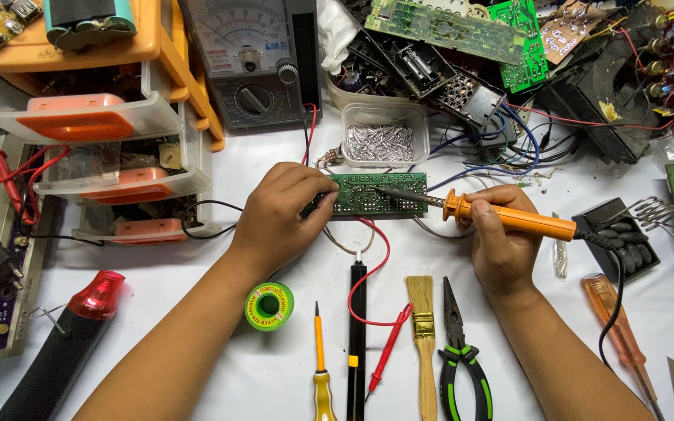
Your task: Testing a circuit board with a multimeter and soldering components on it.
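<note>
A: Board condition and location?
B: One green circuit board point(378, 194), solder side up, flat on the white table point(196, 312). Left hand point(278, 218) pinches its left end.
A: Iron?
B: One orange-handled soldering iron point(509, 218), gripped by the right hand point(501, 242), tip on the board.

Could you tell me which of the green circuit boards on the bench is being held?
The long narrow board at centre: the left hand grips its end, the soldering iron touches it. The others lie untouched.

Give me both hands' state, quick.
Left hand: closed on the green circuit board edge.
Right hand: closed around the orange soldering iron.
</note>
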